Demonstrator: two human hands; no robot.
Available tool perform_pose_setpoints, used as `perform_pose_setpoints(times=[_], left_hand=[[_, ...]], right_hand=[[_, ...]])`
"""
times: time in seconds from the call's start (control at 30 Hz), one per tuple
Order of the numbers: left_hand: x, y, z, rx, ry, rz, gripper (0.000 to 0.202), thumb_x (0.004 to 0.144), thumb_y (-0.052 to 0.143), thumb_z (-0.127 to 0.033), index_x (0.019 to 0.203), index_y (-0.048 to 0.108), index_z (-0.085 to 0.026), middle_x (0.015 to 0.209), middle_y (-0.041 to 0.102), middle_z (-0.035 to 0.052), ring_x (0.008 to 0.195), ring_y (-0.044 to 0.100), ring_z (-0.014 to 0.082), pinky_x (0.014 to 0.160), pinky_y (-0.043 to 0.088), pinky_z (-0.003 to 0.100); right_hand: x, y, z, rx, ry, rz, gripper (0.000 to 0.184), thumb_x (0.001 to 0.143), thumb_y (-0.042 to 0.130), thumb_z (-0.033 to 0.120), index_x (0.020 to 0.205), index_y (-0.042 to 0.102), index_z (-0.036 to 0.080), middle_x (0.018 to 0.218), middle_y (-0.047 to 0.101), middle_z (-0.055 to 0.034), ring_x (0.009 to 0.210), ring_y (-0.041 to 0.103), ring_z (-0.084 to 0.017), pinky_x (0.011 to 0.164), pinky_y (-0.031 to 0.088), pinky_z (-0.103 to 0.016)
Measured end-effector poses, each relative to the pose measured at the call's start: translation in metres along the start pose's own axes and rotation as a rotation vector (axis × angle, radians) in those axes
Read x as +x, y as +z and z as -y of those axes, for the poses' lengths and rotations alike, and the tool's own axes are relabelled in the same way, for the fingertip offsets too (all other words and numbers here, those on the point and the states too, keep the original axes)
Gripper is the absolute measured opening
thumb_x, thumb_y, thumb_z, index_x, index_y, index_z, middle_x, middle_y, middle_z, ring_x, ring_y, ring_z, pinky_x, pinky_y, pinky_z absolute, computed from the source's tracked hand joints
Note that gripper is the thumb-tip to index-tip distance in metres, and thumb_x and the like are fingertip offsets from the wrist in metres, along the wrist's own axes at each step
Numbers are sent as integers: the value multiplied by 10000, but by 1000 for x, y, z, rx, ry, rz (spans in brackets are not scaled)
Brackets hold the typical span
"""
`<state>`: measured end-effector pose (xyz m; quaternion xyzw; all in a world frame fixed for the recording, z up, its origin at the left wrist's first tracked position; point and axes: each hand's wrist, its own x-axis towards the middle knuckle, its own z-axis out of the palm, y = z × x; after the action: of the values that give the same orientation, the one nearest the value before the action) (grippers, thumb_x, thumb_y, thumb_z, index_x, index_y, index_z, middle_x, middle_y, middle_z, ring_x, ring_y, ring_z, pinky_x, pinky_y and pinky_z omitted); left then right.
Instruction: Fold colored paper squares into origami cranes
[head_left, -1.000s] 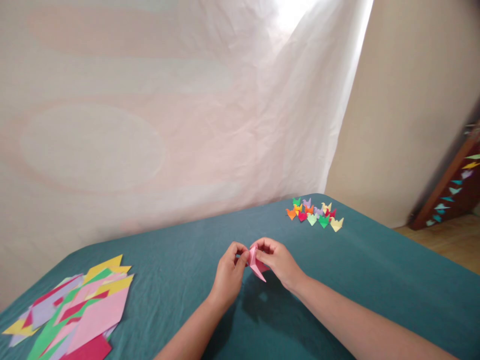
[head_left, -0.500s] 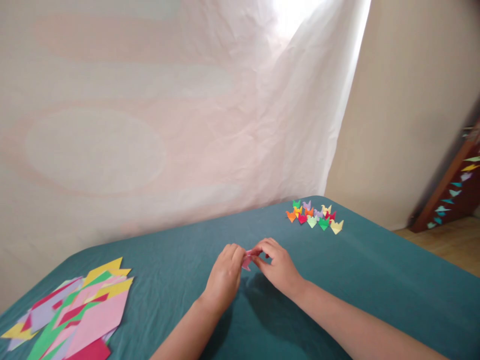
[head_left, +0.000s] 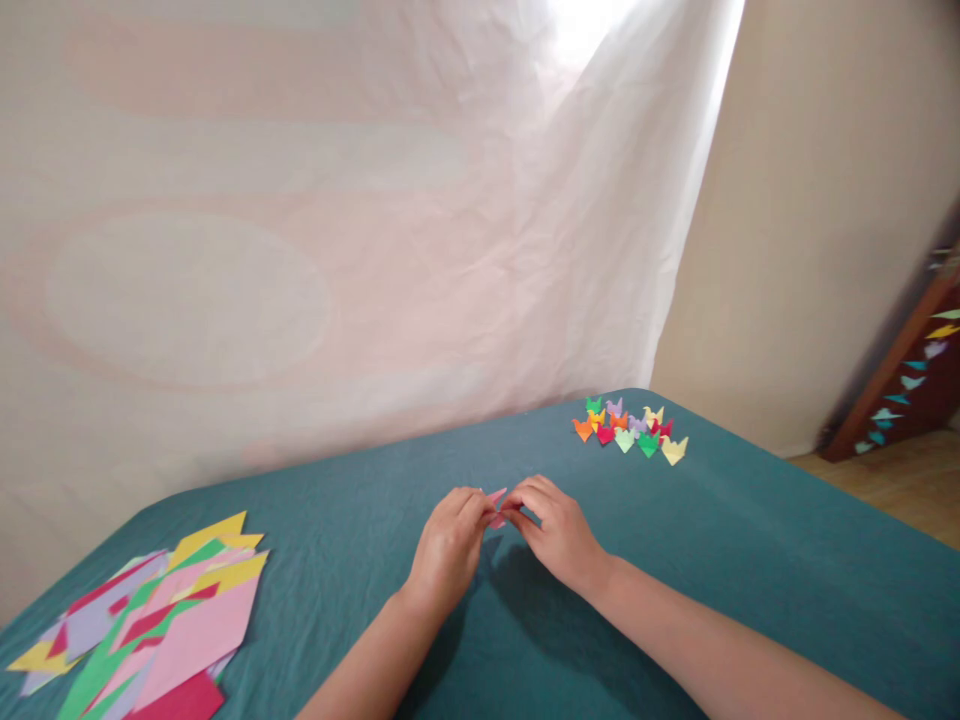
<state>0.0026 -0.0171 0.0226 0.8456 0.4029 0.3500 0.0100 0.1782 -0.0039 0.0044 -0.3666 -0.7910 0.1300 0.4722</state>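
A small folded pink paper piece (head_left: 497,505) is pinched between both of my hands just above the teal tablecloth (head_left: 750,560). My left hand (head_left: 448,548) grips its left side with curled fingers. From the right, my right hand (head_left: 556,530) holds it with thumb and fingertips closed. Most of the paper is hidden by my fingers; only a pink tip shows between them.
A loose pile of coloured paper sheets (head_left: 150,620) lies at the table's front left. A cluster of small folded paper figures (head_left: 630,428) sits at the far right. A white sheet hangs behind the table. A garland of paper shapes (head_left: 911,380) hangs on a wooden frame at right.
The pink paper was more spread and visible a second ago; now my hands have closed tighter on it and sit lower, near the cloth, with only a tip showing.
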Motion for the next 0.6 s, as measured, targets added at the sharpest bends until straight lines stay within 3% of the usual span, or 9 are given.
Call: perform_pose_setpoints(times=[0.23,0.37,0.6], left_hand=[[-4,3,5,-6,73,70,216,915,390,-129,936,596,-192,874,615,65,850,559,179,788,463,310],[-4,1,7,44,95,119,233,906,372,-101,946,585,-187,880,603,70,852,551,186,790,456,326],[1,-2,1,145,52,116,174,906,401,-137,880,569,-175,861,581,66,817,533,193,738,440,319]], right_hand=[[-3,4,-4,13,34,-5,87,881,554,253,866,637,230,828,650,-33,822,577,-196,760,449,-312],[-3,4,-5,18,68,10,132,857,578,241,981,623,243,888,659,-30,810,587,-188,765,449,-309],[-2,7,-6,60,128,59,102,814,620,287,883,646,215,808,664,-19,752,595,-167,710,448,-277]])
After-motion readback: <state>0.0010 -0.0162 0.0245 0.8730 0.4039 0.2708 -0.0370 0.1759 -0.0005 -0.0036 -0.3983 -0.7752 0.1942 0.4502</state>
